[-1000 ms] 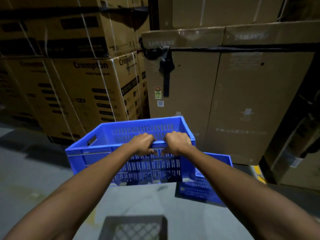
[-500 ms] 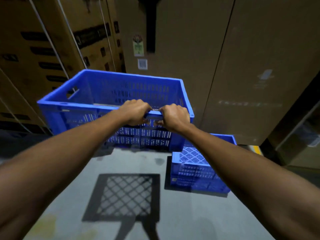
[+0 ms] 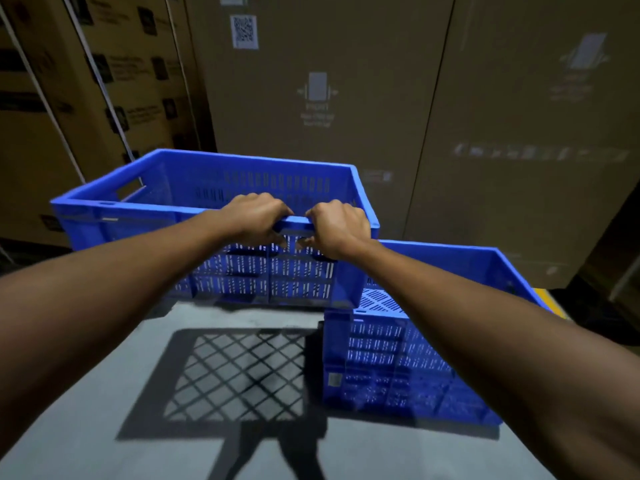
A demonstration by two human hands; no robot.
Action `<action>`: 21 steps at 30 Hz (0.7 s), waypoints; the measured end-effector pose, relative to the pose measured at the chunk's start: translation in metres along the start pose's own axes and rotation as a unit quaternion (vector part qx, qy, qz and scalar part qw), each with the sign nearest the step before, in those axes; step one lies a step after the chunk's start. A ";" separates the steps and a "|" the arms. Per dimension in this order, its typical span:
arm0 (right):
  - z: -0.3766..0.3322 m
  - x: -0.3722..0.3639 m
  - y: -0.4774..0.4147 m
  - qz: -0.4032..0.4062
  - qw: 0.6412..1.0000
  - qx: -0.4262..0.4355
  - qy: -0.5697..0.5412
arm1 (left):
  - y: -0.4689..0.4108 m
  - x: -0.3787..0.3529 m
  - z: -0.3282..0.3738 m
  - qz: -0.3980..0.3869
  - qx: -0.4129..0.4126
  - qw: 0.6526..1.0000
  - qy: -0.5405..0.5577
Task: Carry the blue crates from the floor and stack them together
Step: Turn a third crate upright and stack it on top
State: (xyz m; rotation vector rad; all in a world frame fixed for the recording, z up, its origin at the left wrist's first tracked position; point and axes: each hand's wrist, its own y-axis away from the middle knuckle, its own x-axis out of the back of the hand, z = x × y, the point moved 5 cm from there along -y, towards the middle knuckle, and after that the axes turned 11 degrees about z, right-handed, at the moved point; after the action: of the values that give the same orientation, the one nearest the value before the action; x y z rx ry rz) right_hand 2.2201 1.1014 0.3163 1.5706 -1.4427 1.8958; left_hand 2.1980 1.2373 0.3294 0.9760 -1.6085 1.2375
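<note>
I hold an empty blue slatted crate in the air above the grey floor. My left hand and my right hand grip its near rim side by side, fingers curled over the edge. A second blue crate stands on the floor to the lower right, partly behind my right forearm. The carried crate's right end hangs just above and beside the floor crate's left far corner. The carried crate casts a lattice shadow on the floor below it.
Tall brown cardboard boxes form a wall right behind both crates. Strapped cartons are stacked at the left. A yellow floor line shows at the right past the floor crate. Open grey floor lies in front.
I have come closer to the floor crate and the cardboard wall. The carried crate has moved right, its right end now beside the floor crate. Both hands keep the same grip.
</note>
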 end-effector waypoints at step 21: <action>0.037 -0.049 -0.010 -0.016 1.000 -0.002 0.014 | -0.031 -0.059 0.010 -0.035 0.009 0.999 0.021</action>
State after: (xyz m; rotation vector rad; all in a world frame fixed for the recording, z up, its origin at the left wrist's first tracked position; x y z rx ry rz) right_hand 2.2666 1.0937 0.2762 1.5489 -1.3999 1.8892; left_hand 2.2445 1.2263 0.2818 1.0028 -1.5193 1.2194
